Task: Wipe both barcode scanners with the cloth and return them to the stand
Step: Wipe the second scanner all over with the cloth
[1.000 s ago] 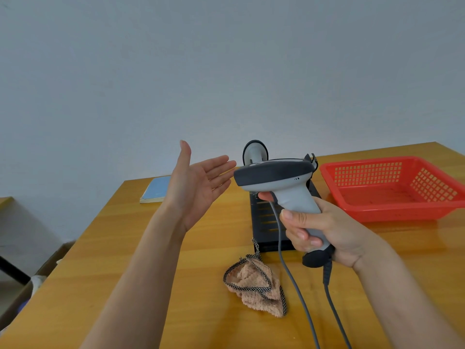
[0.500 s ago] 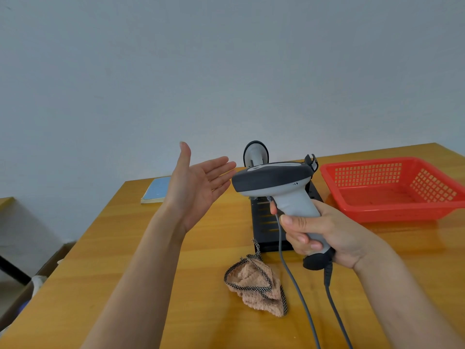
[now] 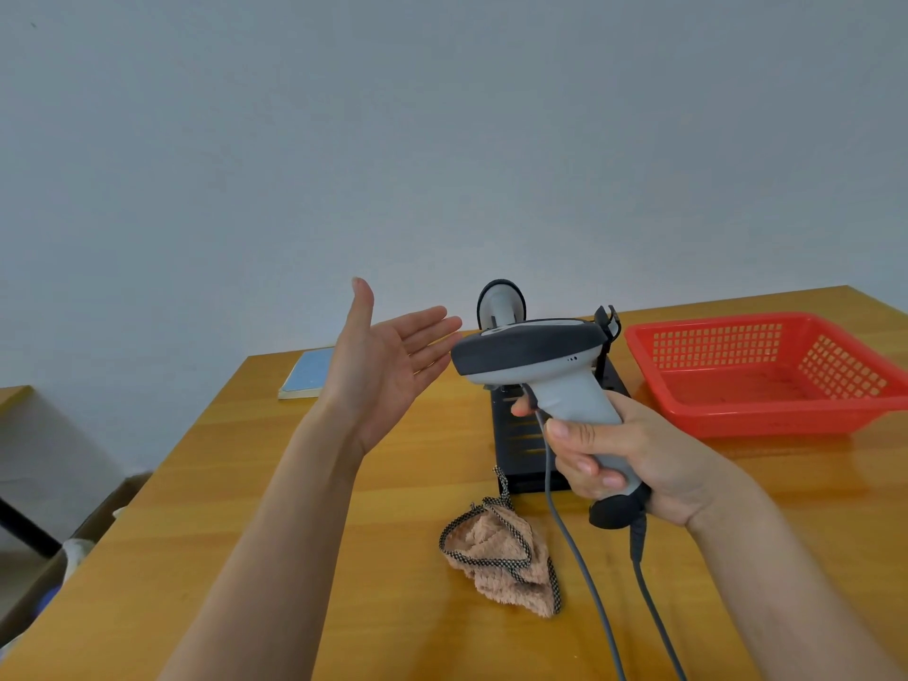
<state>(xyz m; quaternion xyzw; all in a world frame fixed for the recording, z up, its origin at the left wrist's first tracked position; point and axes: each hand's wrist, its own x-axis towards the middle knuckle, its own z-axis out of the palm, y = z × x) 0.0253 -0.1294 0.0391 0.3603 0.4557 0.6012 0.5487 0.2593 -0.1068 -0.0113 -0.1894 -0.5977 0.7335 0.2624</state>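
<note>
Scanner (image 3: 535, 358) in right hand (image 3: 634, 459), left hand (image 3: 378, 366) flat-palmed beside it.

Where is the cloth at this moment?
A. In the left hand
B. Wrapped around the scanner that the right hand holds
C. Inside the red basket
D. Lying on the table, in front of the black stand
D: the pink cloth lies crumpled on the wooden table near the black stand, while the left hand is open and empty and the right hand grips only the barcode scanner.
</note>
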